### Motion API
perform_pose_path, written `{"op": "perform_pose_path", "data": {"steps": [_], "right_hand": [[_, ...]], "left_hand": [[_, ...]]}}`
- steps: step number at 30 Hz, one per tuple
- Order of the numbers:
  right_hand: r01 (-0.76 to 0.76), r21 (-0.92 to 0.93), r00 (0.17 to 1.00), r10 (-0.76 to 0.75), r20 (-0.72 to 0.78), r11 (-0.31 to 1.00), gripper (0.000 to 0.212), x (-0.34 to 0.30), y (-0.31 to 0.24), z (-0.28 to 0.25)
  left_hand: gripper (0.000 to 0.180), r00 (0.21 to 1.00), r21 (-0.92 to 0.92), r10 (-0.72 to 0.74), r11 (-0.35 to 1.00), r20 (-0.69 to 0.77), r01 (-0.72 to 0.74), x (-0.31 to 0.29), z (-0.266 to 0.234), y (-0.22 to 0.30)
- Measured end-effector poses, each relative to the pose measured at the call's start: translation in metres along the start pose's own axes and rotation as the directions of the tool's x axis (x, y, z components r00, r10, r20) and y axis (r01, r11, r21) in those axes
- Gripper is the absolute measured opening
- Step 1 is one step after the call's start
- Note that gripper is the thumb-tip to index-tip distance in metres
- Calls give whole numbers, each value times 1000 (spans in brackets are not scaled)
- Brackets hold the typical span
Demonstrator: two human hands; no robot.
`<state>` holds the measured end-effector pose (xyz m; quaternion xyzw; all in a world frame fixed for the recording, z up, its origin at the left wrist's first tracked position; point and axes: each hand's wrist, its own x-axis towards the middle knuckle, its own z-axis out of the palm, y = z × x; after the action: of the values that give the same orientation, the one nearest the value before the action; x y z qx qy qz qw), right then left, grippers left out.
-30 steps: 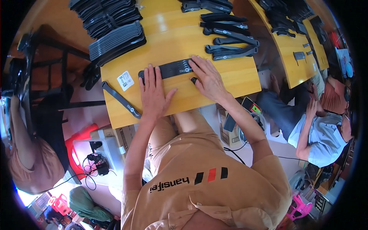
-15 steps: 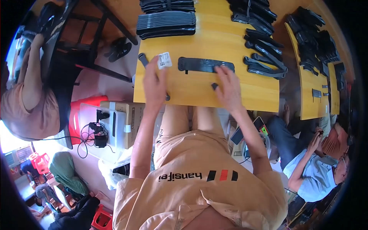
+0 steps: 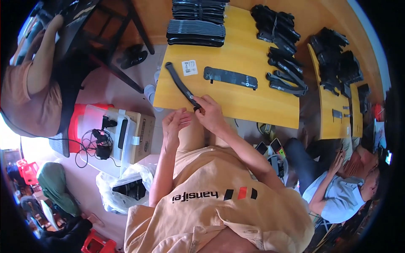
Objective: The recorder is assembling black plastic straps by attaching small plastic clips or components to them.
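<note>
A narrow dark strap (image 3: 180,85) lies slantwise at the near left of the yellow table (image 3: 236,105). My right hand (image 3: 211,114) is closed at its near end, by the table's front edge. Just off that edge, to the left of my right hand, my left hand (image 3: 174,125) has its fingers stretched out and nothing visible in them. A wide dark band (image 3: 230,78) with a rounded end lies flat in the middle of the table, apart from both hands. Between strap and band is a white printed label (image 3: 190,67).
Stacked grey and black straps (image 3: 196,31) stand at the far left of the table. Bundled black straps (image 3: 276,27) and looped straps (image 3: 287,82) lie along its right side. On the floor at left are a cardboard box (image 3: 145,137) and tangled cables (image 3: 101,143). People sit on both sides.
My right hand has left the wide band and moved left to the strap's near end. My left hand has drawn back from the strap and label, off the table edge. The view has shifted slightly.
</note>
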<state>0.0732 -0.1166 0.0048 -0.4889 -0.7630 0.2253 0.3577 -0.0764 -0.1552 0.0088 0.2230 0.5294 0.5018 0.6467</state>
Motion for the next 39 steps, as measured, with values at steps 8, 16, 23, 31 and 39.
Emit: {"op": "perform_pose_path", "data": {"steps": [8, 16, 23, 31, 39], "right_hand": [[-295, 645, 932, 362, 30, 705, 31, -31, -28, -33], [-39, 359, 983, 100, -153, 932, 25, -29, -49, -97], [137, 155, 963, -95, -251, 978, 26, -30, -59, -112], [91, 155, 971, -53, -234, 984, 26, -33, -59, -119], [-21, 243, 981, 66, -180, 970, 22, -31, -58, -118]], "left_hand": [[23, 924, -269, -111, 938, 367, 219, 0, 30, 2], [23, 921, -268, 6, 957, 390, 108, -30, 58, 37], [23, 929, -164, 37, 986, 368, 25, -42, 74, 49], [25, 954, -43, 91, 996, 284, -82, -43, 86, 45], [26, 957, -19, 164, 986, 238, -164, -46, 90, 43]]}}
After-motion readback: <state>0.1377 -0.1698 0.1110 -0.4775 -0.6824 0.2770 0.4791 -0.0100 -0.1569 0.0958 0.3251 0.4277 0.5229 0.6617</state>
